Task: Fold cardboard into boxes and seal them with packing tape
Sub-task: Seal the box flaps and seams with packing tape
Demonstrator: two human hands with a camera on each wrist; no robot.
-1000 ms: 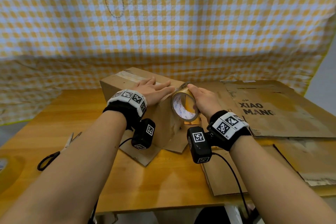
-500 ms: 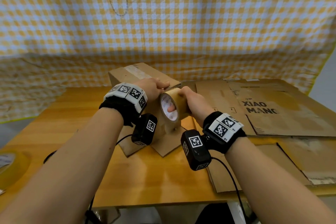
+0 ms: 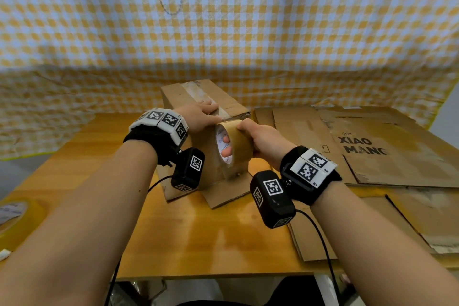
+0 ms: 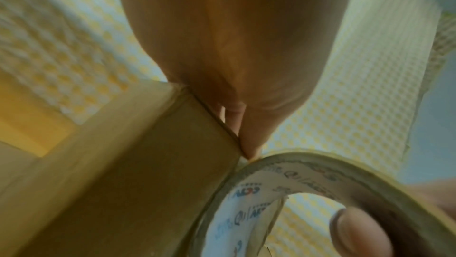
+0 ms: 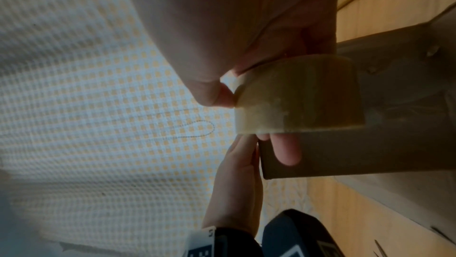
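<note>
Mid-frame in the head view, the box stands on the table, light and hollow by the look, so its walls likely give under push. The left hand lies flat on its top, fingers straight, steadying it. The right hand grasps the tape roll, fingers through the core, thumb on the rim, against the near face. The roll looks stiff; the core seems the surest hold.

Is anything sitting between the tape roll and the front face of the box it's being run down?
Nothing visible does. The tape roll in the right hand lies against the box; the left hand rests on top.
</note>
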